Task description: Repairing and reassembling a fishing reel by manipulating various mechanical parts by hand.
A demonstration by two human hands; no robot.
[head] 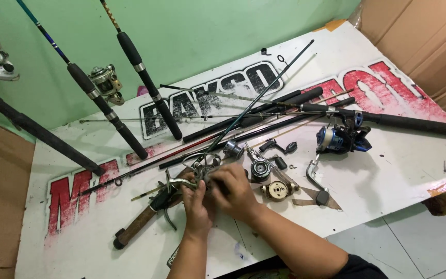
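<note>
Both hands are gripping a dismantled spinning reel body (202, 170). The left hand (196, 200) is clasping it underneath. The right hand (235, 190) is pinching its top.

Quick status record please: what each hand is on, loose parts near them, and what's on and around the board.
left hand: grips a dismantled reel body
right hand: fingers closed on the same reel body
loose parts: spool, round gear plate, crank handle
blue reel: mounted on a rod at right
board: white, red lettering
rods: three lean on the green wall
</note>
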